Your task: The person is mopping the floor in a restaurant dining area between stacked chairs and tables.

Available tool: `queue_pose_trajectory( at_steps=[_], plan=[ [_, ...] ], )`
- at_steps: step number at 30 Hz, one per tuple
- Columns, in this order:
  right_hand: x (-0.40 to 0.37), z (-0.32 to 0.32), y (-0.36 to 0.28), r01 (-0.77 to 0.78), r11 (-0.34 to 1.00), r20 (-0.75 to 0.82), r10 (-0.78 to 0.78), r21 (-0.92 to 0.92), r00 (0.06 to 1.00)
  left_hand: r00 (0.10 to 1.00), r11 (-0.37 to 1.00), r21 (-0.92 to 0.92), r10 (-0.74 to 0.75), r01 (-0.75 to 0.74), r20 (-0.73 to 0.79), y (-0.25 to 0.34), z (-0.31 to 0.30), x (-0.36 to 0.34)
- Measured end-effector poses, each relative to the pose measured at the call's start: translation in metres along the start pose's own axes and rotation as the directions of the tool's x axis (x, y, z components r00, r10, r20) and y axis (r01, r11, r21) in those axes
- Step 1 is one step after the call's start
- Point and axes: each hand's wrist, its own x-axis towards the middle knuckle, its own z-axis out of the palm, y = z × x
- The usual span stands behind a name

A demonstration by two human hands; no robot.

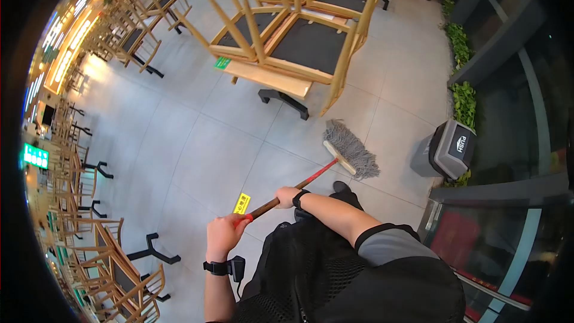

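My left hand (224, 234) is closed round the top end of a mop handle (263, 207), where the grip is red. Further down the brown wooden part, my right hand (287, 197) is wrapped round the same handle. The handle slants up and to the right, turning red near the mop head (354, 151). Grey strands of the mop head lie on the tiled floor, right of the nearest table's leg and ahead of my shoe (341, 187). A yellow floor sticker (241, 204) shows just beyond my left hand.
Upturned chairs (308, 45) rest on a wooden table (269, 79) ahead. A grey bin marked PUSH (452, 149) stands at the right, beside green plants (464, 104) and dark glass panels. More tables with upturned chairs (122, 269) line the left side.
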Motion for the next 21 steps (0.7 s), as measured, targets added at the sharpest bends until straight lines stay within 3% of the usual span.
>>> queue_pose_trajectory(
  at_steps=[6,10,14,21],
  plan=[
    [0.016,0.056,-0.032,-0.049,0.999,-0.021,0.048,-0.023,0.999,0.994,0.993,-0.079,0.088,-0.093,-0.068,-0.066,0.027,-0.038],
    [0.007,0.065,-0.027,-0.087,0.995,-0.215,0.095,0.046,0.972,0.979,0.976,-0.069,0.205,-0.205,-0.011,-0.065,0.023,-0.029],
    [-0.018,0.042,-0.017,-0.134,0.985,-0.429,0.169,0.111,0.887,0.939,0.938,-0.049,0.345,-0.344,0.009,-0.031,0.009,0.007],
    [-0.091,0.005,0.018,-0.283,0.922,-0.581,0.386,0.264,0.716,0.785,0.787,0.024,0.611,-0.616,0.104,0.083,-0.011,0.049]
  ],
)
